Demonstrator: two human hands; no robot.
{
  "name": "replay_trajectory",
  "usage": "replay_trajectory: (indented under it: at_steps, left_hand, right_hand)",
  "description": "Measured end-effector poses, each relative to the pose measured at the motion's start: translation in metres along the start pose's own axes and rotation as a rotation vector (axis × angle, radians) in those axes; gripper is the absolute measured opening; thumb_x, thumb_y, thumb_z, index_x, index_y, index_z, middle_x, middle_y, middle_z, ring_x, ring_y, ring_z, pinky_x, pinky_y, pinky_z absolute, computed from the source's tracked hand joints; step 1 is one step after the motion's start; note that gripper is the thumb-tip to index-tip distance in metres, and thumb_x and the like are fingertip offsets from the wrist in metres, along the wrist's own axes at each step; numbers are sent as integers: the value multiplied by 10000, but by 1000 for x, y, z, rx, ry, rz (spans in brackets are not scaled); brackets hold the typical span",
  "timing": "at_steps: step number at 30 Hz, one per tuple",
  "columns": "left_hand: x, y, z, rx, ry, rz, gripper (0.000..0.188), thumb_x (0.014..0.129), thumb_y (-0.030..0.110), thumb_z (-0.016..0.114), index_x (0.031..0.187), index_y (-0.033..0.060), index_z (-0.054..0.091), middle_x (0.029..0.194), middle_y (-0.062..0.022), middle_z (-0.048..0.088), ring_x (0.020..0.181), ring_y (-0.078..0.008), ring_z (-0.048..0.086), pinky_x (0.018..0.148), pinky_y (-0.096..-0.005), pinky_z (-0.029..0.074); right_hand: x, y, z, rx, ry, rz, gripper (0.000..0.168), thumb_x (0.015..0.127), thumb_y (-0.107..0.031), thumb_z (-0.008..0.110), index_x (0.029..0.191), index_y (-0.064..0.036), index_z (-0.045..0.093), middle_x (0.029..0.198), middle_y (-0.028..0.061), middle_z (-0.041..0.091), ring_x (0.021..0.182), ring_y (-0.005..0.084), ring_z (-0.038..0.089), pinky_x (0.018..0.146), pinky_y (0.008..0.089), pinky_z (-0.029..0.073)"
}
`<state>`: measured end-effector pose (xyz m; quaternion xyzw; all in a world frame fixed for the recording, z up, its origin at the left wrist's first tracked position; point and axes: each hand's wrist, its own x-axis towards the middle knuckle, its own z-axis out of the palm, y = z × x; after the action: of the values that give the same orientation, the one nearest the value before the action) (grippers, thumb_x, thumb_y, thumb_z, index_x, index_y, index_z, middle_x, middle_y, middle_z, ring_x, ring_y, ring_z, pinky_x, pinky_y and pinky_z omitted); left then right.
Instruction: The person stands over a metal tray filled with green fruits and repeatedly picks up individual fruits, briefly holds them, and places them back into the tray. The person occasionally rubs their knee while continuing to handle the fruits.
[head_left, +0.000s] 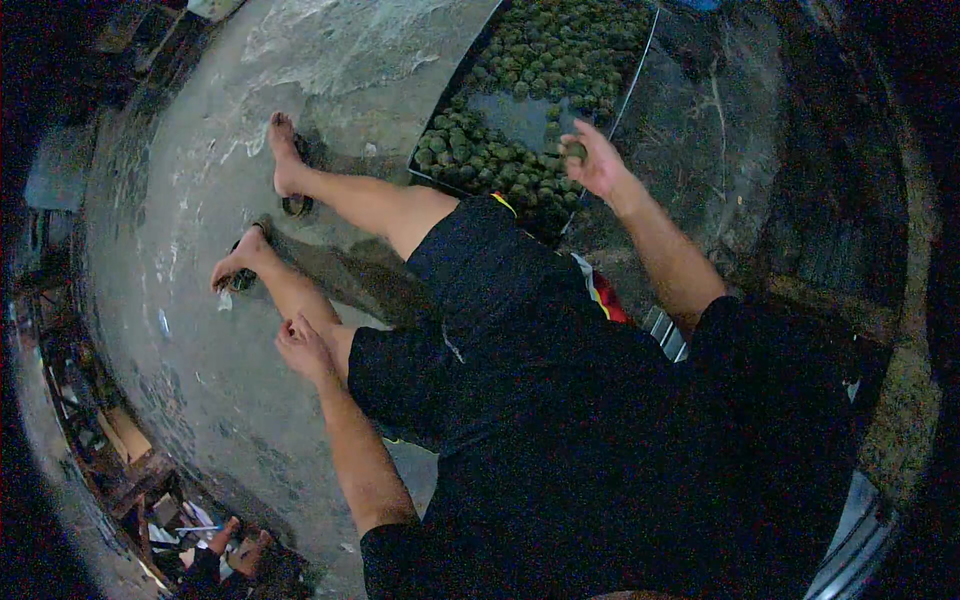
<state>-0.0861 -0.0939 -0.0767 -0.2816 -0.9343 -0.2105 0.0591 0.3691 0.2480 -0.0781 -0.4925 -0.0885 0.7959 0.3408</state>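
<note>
My right hand (600, 161) is raised over the edge of a shallow metal-rimmed tray (517, 116), its fingers curled around one small round green ball (576, 152). Many similar rough, round green balls (495, 157) lie in the tray, heaped at the far end and near my thigh. Between the heaps a patch of bluish tray bottom shows. My left hand (307, 351) is at my left shin, just beyond the knee, with its fingers bent. Whether anything small sits between those fingers is not clear.
My bare legs stretch over a worn concrete floor (217, 180), with sandals (297, 204) by my feet. At the lower left, another person's limbs (225, 536) show beside papers and clutter. A cardboard piece (126, 435) lies nearby. Red-and-white fabric (604, 292) lies beside my hip.
</note>
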Motion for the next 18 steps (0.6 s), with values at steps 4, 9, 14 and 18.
replay_trajectory:
  at_steps: [4,9,14,18]
  left_hand:
    - [3,1,-4,-39,-54,5,510,843,466,509,1035,-1,579,950,-194,553,875,-340,541,752,-422,445]
    - [8,-17,4,54,-28,62,482,843,438,528,1047,3,567,945,-194,547,866,-333,543,727,-424,453]
    - [3,-8,-7,24,-43,274,424,827,382,575,1028,9,572,942,-187,545,858,-330,544,708,-432,457]
    - [2,5,-8,34,-14,18,418,829,380,575,1015,5,578,968,-184,540,862,-336,547,713,-438,455]
  right_hand:
    - [14,9,-9,-253,98,-140,281,866,-351,548,749,-95,530,585,29,498,387,85,370,326,228,248]
    - [58,22,-12,-953,145,-390,238,845,-296,576,759,-76,552,532,23,486,396,120,435,355,266,329]
    - [80,42,-12,-1910,116,-674,241,786,-225,597,971,-71,592,917,168,613,882,349,569,764,463,462]
    - [73,60,0,-2183,55,-493,351,816,-299,529,1115,-119,573,1022,188,598,1003,390,523,846,496,437]
